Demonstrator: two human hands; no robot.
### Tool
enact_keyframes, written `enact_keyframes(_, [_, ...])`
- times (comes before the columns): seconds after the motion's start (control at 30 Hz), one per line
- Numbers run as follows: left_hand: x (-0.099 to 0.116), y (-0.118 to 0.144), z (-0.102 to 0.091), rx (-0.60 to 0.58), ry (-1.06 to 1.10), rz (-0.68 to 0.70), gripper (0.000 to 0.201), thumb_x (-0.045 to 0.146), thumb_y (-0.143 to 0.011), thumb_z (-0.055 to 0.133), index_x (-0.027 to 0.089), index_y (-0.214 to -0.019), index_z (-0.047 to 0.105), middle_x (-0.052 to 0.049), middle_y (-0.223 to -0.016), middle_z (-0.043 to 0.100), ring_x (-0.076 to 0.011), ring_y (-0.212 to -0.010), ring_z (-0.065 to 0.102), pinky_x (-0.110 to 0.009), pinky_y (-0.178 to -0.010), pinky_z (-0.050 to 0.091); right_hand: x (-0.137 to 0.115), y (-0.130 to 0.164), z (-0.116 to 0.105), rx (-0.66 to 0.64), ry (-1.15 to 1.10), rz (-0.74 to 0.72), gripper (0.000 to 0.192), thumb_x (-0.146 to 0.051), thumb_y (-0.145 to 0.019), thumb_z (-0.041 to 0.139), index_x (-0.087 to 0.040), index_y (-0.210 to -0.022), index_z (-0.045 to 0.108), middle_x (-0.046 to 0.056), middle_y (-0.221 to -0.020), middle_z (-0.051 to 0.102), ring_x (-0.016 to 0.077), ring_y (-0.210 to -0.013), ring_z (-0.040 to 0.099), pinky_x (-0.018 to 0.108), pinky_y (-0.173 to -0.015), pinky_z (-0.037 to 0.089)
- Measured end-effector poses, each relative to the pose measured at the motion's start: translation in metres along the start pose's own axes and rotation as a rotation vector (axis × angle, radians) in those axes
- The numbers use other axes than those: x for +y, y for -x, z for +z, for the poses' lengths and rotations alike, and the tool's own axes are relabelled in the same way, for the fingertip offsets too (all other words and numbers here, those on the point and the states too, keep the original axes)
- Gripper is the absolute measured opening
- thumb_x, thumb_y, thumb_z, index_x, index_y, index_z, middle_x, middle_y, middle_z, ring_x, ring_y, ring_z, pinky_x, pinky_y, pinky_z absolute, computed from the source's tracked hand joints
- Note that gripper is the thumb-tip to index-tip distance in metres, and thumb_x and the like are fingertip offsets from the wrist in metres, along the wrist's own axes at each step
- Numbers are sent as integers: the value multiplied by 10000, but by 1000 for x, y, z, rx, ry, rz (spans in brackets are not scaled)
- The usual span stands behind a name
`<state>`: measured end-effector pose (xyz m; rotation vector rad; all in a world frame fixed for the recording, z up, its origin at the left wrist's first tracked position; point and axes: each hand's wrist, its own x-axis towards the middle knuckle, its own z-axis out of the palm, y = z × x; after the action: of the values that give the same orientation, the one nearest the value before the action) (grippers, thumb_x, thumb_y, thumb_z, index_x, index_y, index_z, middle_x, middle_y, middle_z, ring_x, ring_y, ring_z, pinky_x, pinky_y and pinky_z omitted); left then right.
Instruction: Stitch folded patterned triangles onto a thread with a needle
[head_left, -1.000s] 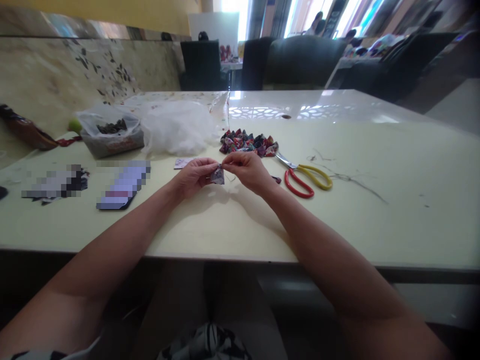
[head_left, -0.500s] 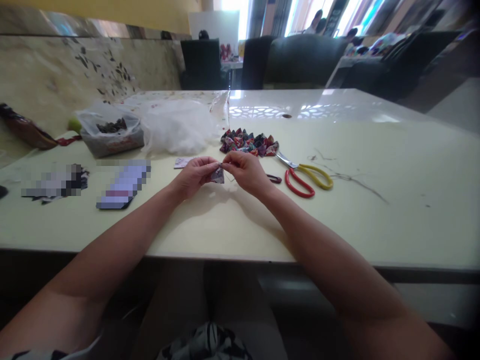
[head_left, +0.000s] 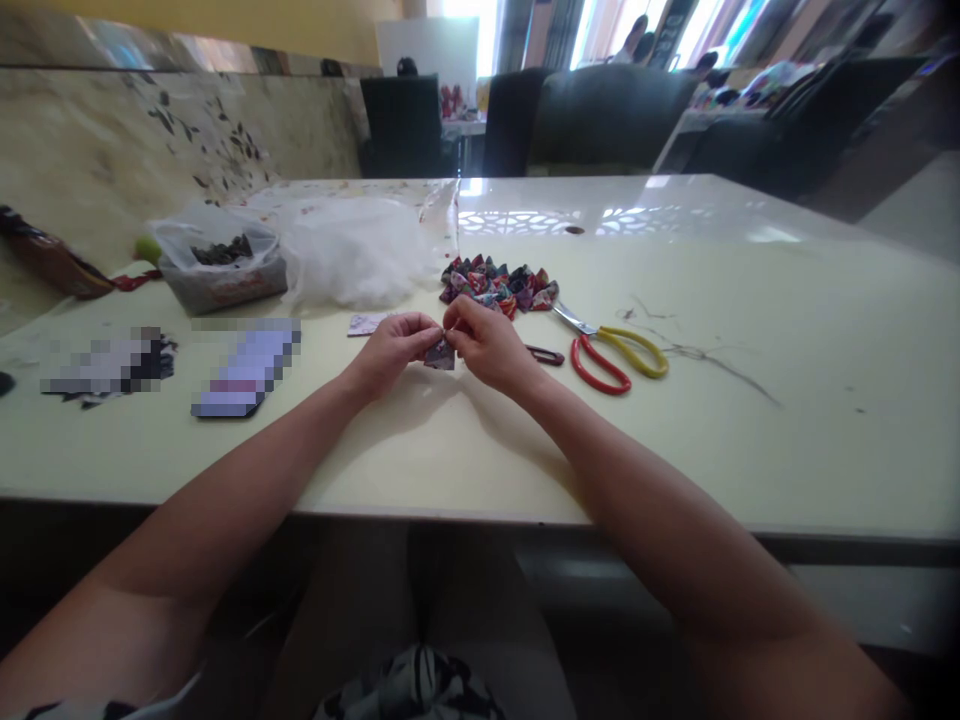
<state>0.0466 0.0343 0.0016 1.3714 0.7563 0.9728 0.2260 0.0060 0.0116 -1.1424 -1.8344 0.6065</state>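
One small grey patterned cloth (head_left: pixel 440 358) sits left of the scissors (head_left: pixel 588 330), over the table (head_left: pixel 465 450), pinched at its top edge between the fingertips of both the left hand (head_left: pixel 390 355) and the right hand (head_left: pixel 489 347). Just left of the scissors lies one dark slim tool (head_left: pixel 550 355), its near end hidden behind the right hand. One multicoloured cluster of pointed cloth pieces (head_left: pixel 517 288), too crowded to count, is beside the scissors' blade tips. Farther left of the scissors are one flat pale piece (head_left: pixel 362 324), one heap of white fluff (head_left: pixel 356 255), one bag of dark bits (head_left: pixel 225 275) and one phone (head_left: pixel 244 370); loose threads (head_left: pixel 705 357) lie right of the scissors.
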Motion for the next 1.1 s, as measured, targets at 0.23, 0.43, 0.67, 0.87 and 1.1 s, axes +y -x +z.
enact_keyframes(0.23, [-2, 0, 2, -12, -82, 23, 428, 478, -665, 957, 144, -738, 700, -21, -680, 672, -110, -606, 588, -244, -610, 475, -4, 1, -2, -34, 61, -23, 153, -162, -885, 523, -241, -784, 439, -4, -701, 566, 172, -712, 492, 309, -686, 340])
enact_keyframes(0.43, [-3, 0, 3, -40, -146, 28, 459, 516, -662, 953, 140, -725, 697, -15, -647, 645, -106, -584, 564, -244, -588, 456, -5, -2, -4, -68, 194, -9, 181, -132, -872, 516, -236, -752, 428, 7, -708, 561, 172, -696, 472, 315, -673, 301])
enact_keyframes(0.67, [0, 2, 3, -65, -170, 24, 447, 514, -676, 941, 145, -714, 690, -15, -636, 624, -111, -571, 548, -254, -578, 440, -2, -3, -4, -56, 238, -58, 221, -99, -850, 508, -240, -726, 391, 14, -729, 545, 172, -717, 462, 318, -680, 299])
enact_keyframes(0.87, [0, 0, 1, -114, -231, 66, 380, 461, -718, 912, 146, -714, 700, -19, -655, 622, -114, -605, 530, -252, -594, 404, -3, -3, -1, 33, 180, -160, 209, -113, -865, 486, -250, -767, 361, 27, -801, 537, 181, -757, 469, 333, -715, 339])
enact_keyframes(1.1, [-4, 2, 5, -117, -264, 11, 256, 333, -747, 875, 147, -728, 700, -18, -651, 631, -114, -588, 520, -252, -570, 389, -12, 3, -1, 90, 75, -118, 176, -138, -935, 472, -245, -804, 424, 18, -789, 560, 176, -766, 510, 330, -726, 378])
